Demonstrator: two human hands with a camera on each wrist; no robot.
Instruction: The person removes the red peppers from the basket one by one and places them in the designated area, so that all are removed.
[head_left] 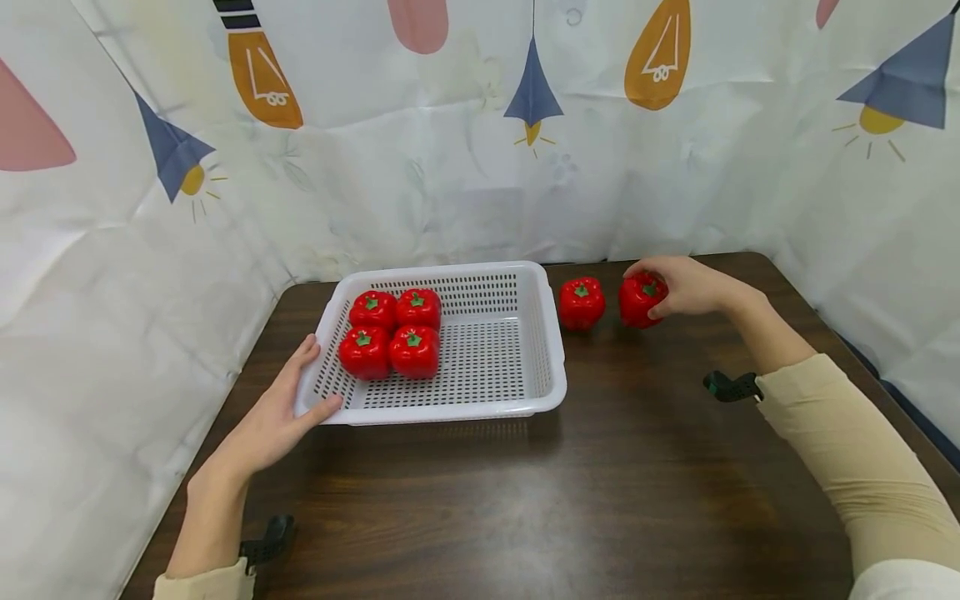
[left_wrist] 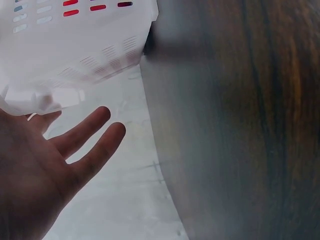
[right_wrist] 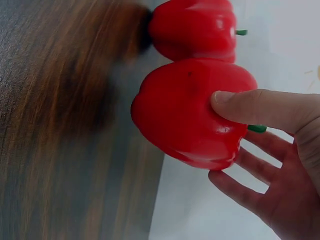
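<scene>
In the head view my right hand [head_left: 686, 286] grips a red bell pepper [head_left: 637, 302] at the right of the table's far side. The right wrist view has the thumb pressed on that pepper [right_wrist: 192, 115], with fingers behind it near the green stem. A second bell pepper [head_left: 581, 303] is just to its left. My left hand [head_left: 273, 421] rests at the near left corner of a white plastic basket [head_left: 480, 412], thumb at the rim. In the left wrist view, straight, spread fingers [left_wrist: 97, 152] extend beside the basket wall [left_wrist: 75, 40]. Several bell peppers [head_left: 415, 352] sit in the basket's left half.
The dark wooden table [head_left: 510, 508] carries everything. A white curtain [head_left: 465, 192] printed with lamps and bulbs stands behind the table and along its sides. Black straps with small devices [head_left: 731, 387] are on both wrists.
</scene>
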